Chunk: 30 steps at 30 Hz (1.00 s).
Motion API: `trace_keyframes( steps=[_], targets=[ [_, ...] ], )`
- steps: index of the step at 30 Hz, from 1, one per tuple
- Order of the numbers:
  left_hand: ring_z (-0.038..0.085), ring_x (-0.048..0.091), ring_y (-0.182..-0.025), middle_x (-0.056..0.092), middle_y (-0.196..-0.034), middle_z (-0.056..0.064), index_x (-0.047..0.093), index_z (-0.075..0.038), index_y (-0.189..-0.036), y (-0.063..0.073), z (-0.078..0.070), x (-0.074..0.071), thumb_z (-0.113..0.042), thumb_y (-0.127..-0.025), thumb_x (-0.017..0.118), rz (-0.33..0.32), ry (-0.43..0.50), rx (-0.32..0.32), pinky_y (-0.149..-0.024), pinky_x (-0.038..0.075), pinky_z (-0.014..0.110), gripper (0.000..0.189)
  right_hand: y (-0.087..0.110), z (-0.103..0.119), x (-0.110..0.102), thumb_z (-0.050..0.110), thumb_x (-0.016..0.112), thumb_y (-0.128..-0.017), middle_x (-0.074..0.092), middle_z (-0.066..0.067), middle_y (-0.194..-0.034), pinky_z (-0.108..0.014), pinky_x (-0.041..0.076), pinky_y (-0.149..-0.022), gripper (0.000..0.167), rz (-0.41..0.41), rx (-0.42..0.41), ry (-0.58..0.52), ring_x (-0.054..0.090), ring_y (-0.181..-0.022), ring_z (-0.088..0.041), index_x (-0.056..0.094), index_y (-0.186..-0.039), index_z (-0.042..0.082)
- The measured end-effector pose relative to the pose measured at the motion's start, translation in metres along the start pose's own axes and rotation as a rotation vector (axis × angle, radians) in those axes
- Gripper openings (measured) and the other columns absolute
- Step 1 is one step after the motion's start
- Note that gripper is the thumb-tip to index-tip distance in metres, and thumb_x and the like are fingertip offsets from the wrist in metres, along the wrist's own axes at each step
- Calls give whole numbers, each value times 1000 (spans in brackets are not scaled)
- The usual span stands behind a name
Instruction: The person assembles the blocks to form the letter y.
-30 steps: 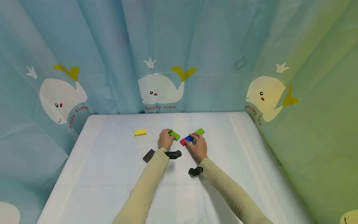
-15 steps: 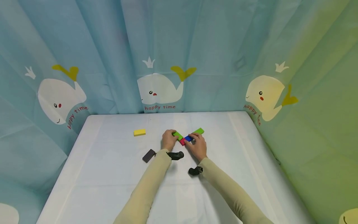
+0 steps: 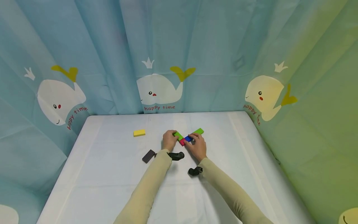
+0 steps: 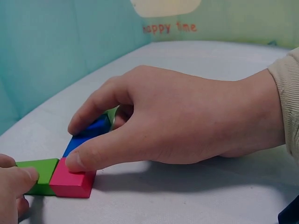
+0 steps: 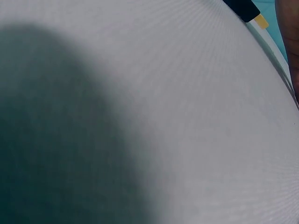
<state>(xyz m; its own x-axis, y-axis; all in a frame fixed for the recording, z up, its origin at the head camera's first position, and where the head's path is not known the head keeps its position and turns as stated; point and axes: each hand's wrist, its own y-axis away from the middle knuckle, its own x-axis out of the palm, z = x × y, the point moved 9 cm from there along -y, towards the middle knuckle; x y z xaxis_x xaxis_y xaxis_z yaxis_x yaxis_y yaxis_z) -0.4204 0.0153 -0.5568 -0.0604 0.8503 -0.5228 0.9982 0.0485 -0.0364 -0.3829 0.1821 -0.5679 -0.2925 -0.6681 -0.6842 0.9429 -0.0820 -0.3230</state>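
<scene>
My left hand (image 3: 169,140) grips a small green block (image 3: 178,136) between thumb and fingers. In the left wrist view that green block (image 4: 44,175) meets a pink block (image 4: 74,183) end to side. The right hand (image 4: 163,116) has its thumb on the pink block and its index finger on the far edge of a blue block (image 4: 88,135), which adjoins the pink one. A second green block (image 3: 199,131) continues the slanted row beyond the blue block, partly hidden by the right fingers. All lie flat on the white table.
A yellow block (image 3: 139,133) lies at the back left. A dark block (image 3: 148,156) lies left of my left forearm, with a small brown corner of something (image 3: 155,155) beside the sleeve. Black wrist-camera mounts (image 3: 176,156) jut from both cuffs. Curtains (image 3: 218,62) border the table.
My left hand has slid the green block right and slightly nearer, until it met the pink block. The right hand has stayed on the row.
</scene>
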Motion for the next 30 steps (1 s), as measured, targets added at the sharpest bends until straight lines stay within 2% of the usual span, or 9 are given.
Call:
trace_keyframes(
  steps=[9, 15, 21, 26, 30],
  targets=[
    [25, 62, -107, 66, -118, 15, 70, 1, -118, 2, -4, -1, -5, -88, 72, 13, -8, -10, -90, 51, 37, 30, 0, 1, -1, 34, 76, -84, 55, -14, -127, -53, 37, -96, 44, -5, -5, 1, 50, -117, -36, 70, -119, 8],
    [24, 62, -107, 66, -119, 14, 70, 0, -118, 1, -2, 0, -6, -89, 71, 19, -23, -17, -89, 52, 35, 30, 0, 2, -2, 34, 76, -84, 55, -14, -127, -54, 37, -97, 45, 5, -6, 6, 49, -118, -36, 69, -120, 7],
    [24, 61, -107, 66, -119, 14, 69, 1, -118, 0, 0, 1, -4, -89, 70, 21, 1, -25, -91, 51, 36, 30, 0, 3, -2, 33, 76, -85, 55, -14, -127, -53, 37, -96, 44, -3, -8, 0, 50, -118, -36, 69, -120, 8],
    [23, 62, -102, 68, -115, 13, 71, 1, -115, -1, -2, 0, -3, -87, 73, 3, -16, -11, -86, 52, 33, 28, 1, 3, -2, 33, 76, -84, 55, -14, -127, -53, 37, -96, 44, -8, -14, -1, 50, -117, -36, 69, -120, 7],
    [25, 61, -107, 66, -119, 14, 70, 1, -117, -1, 1, 2, -4, -88, 71, 21, 7, -26, -90, 51, 36, 29, 1, 3, -2, 33, 77, -84, 55, -14, -127, -53, 37, -97, 45, -9, -16, 1, 50, -116, -36, 69, -120, 7]
  ],
)
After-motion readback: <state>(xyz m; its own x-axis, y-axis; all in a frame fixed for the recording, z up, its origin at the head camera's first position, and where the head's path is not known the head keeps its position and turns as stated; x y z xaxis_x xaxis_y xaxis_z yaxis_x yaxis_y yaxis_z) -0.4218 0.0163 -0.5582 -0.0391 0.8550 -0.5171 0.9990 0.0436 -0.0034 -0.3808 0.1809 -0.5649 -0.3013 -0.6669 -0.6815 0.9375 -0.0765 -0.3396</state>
